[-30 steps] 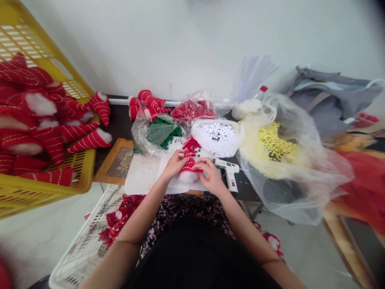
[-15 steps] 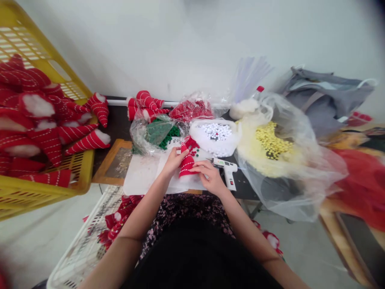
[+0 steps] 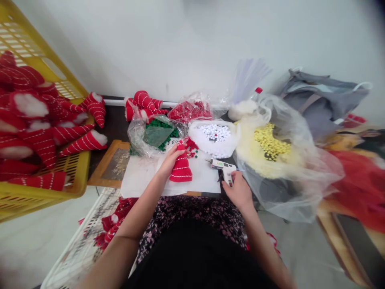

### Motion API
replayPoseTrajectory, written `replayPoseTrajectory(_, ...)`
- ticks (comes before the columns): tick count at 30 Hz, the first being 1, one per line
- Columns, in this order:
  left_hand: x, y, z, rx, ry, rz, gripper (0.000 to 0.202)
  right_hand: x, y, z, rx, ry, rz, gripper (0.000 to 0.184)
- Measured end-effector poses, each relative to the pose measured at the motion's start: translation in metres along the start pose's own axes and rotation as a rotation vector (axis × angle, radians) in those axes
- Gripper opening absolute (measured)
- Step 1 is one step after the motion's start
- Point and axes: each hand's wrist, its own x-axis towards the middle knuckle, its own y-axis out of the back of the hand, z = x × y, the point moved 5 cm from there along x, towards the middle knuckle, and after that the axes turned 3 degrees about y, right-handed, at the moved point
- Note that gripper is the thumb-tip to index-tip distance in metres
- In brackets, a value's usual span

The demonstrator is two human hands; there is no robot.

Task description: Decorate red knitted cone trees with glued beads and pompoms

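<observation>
A person's left hand (image 3: 170,160) pinches the tip of a red-and-white striped knitted cone (image 3: 181,169), which stands upright on a white paper sheet (image 3: 141,180) on the dark counter (image 3: 112,120), just beside small red pom-poms (image 3: 191,149). The right hand (image 3: 239,192) curls around the handle of a white hot glue gun (image 3: 224,167), its nozzle pointing left, apart from the cone. A steady hold at the tip should stop the knit shifting, and a clear nozzle avoids stray glue

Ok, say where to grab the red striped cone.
Grip the wide lower part of the red striped cone from the near side: it stands upright and flares toward its base, and the left hand is at its narrow tip.
</observation>
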Motion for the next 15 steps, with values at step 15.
replayPoseTrajectory(15,0.006,-0.015,-0.007,-0.051,-0.088,-0.021,0.058,-0.025,-0.002,-0.038,1.077,-0.124,-0.149,0.041)
